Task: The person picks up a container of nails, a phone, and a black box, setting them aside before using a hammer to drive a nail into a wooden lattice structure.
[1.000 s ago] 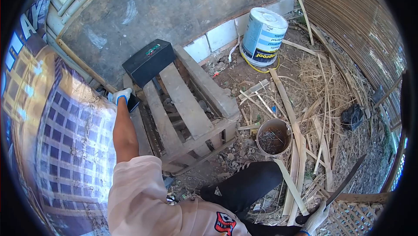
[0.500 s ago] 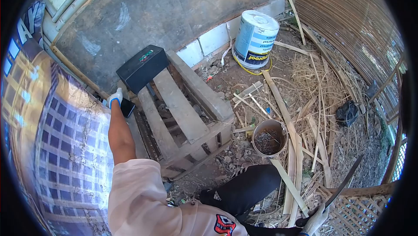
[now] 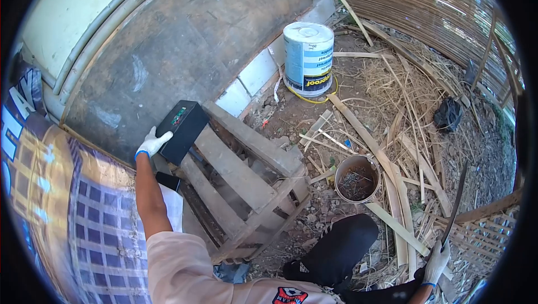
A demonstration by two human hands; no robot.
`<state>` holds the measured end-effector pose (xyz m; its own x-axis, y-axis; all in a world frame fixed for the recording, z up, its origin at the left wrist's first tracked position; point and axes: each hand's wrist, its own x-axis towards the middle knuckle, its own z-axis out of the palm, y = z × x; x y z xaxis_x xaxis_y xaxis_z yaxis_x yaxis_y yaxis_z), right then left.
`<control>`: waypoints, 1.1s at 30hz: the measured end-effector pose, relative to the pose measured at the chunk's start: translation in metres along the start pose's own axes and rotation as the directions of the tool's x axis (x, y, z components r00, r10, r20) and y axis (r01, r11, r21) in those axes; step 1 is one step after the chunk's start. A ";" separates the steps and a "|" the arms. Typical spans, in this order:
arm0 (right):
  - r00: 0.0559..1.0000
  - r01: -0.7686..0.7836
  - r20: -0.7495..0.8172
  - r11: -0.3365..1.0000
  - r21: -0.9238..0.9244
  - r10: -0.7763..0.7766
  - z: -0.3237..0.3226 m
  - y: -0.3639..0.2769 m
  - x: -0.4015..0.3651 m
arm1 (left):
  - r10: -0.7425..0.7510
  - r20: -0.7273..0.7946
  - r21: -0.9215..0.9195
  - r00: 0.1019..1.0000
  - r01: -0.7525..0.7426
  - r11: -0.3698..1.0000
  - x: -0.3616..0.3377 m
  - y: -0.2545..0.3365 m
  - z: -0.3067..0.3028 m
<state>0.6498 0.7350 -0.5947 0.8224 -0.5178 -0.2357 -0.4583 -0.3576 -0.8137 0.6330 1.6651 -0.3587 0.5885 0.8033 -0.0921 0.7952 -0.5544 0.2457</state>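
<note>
My left hand [image 3: 151,142], in a white glove, rests at the left end of a black box [image 3: 186,130], thumb over its top and fingers spread. The box sits on the far end of a wooden slatted crate [image 3: 235,175]. Just below that hand lies a small black object [image 3: 168,180], beside a white sheet [image 3: 172,208]. At the lower right my right hand [image 3: 437,262], also gloved, is wrapped round the handle of a long dark blade [image 3: 458,197], which points up and away.
A blue and white paint bucket [image 3: 308,60] stands by the wall. Nearer me, an open pail [image 3: 357,179] holds nails or scraps. Bamboo strips [image 3: 364,130] and shavings litter the ground. A black plastic bag [image 3: 448,114] lies at right, and a printed banner [image 3: 106,220] hangs at left.
My left hand has moved from the small black object up to the black box, which now sits at a different angle. The view has shifted. My right hand still holds the blade.
</note>
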 end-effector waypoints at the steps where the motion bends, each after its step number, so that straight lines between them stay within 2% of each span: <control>1: 0.999 0.020 -0.035 1.000 0.014 -0.020 0.004 0.000 0.000 | -0.022 0.062 0.095 0.998 0.016 0.995 -0.005 0.011 -0.006; 2: 0.999 0.014 -0.034 1.000 0.015 -0.013 0.006 -0.001 -0.001 | -0.057 0.121 0.194 0.991 0.033 0.980 -0.009 0.016 -0.011; 4: 0.999 0.033 -0.040 0.999 0.034 -0.031 0.011 -0.004 -0.003 | -0.051 0.192 0.279 0.980 -0.005 0.960 -0.001 0.019 -0.015; 6: 0.999 0.030 -0.018 0.999 0.039 -0.029 0.015 -0.016 -0.004 | -0.062 0.210 0.385 0.976 -0.025 0.923 -0.007 0.042 -0.011; 7: 1.000 0.024 0.000 1.000 0.021 -0.024 0.016 -0.015 0.000 | -0.119 0.239 0.384 0.964 0.019 0.923 -0.014 0.055 -0.014; 8: 1.000 0.025 0.017 1.000 0.003 -0.025 0.018 -0.019 0.003 | -0.112 0.240 0.388 0.964 0.011 0.922 -0.011 0.055 -0.012; 10: 1.000 0.003 0.014 0.999 0.040 -0.004 0.022 -0.030 0.001 | -0.141 0.139 0.384 0.980 0.078 0.920 -0.007 0.048 -0.006; 11: 1.000 -0.010 0.021 0.997 0.072 0.009 0.024 -0.037 0.000 | -0.146 0.136 0.379 0.980 0.084 0.922 -0.012 0.051 -0.004; 14: 0.999 -0.012 0.039 0.993 0.115 0.007 0.023 -0.043 -0.003 | -0.195 0.031 0.242 0.980 0.182 0.953 -0.015 0.060 0.007; 16: 0.998 -0.002 0.066 0.990 0.140 -0.008 0.024 -0.044 -0.007 | -0.252 0.002 0.159 0.968 0.249 0.956 0.002 0.057 0.023; 18: 0.996 0.058 0.060 0.990 0.126 -0.066 0.023 -0.049 -0.013 | -0.394 -0.084 0.137 0.915 0.403 0.905 -0.006 0.084 0.031; 19: 0.996 0.061 0.054 0.990 0.129 -0.068 0.023 -0.042 -0.011 | -0.328 0.175 0.157 0.928 0.303 0.940 -0.012 0.099 0.027; 20: 0.997 0.051 0.056 0.990 0.130 -0.059 0.020 -0.038 -0.010 | -0.327 0.173 0.167 0.929 0.300 0.939 -0.006 0.103 0.029; 22: 0.996 0.040 0.080 0.997 0.072 -0.046 0.017 -0.032 -0.003 | -0.240 0.227 0.266 0.944 0.177 0.948 0.006 0.107 0.036; 24: 0.996 0.037 0.078 0.998 0.060 -0.042 0.014 -0.016 0.009 | -0.262 0.224 0.318 0.939 0.184 0.930 -0.006 0.116 0.037; 26: 0.996 0.036 0.079 0.998 0.046 -0.040 0.011 -0.007 0.017 | -0.283 0.097 0.378 0.954 0.228 0.897 -0.006 0.114 0.038; 27: 0.997 0.024 0.068 0.998 0.061 -0.028 0.009 -0.005 0.019 | -0.290 0.097 0.380 0.952 0.234 0.895 -0.025 0.122 0.030; 29: 0.998 0.015 0.059 0.998 0.068 -0.019 0.002 0.001 0.022 | -0.408 0.121 0.194 0.905 0.381 0.904 -0.077 0.148 0.008; 30: 0.998 0.001 0.059 0.997 0.072 -0.006 -0.002 0.005 0.024 | -0.367 0.077 0.208 0.927 0.345 0.915 -0.034 0.106 0.009; 31: 0.998 -0.016 0.058 0.997 0.076 0.011 -0.005 0.010 0.024 | -0.110 0.067 0.421 0.992 0.072 0.904 -0.031 0.098 -0.003; 32: 0.998 -0.013 0.057 0.998 0.068 0.009 -0.009 0.013 0.025 | 0.140 0.114 0.605 0.984 -0.181 0.776 -0.039 0.093 -0.015; 33: 0.999 -0.038 0.035 0.997 0.061 0.036 -0.010 0.015 0.027 | 0.137 0.113 0.601 0.984 -0.178 0.779 -0.048 0.102 -0.023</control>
<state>0.6617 0.7079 -0.6075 0.8166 -0.5028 -0.2834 -0.4681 -0.2898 -0.8348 0.6827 1.5747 -0.3070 0.7049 0.6896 -0.1659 0.6030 -0.7058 -0.3719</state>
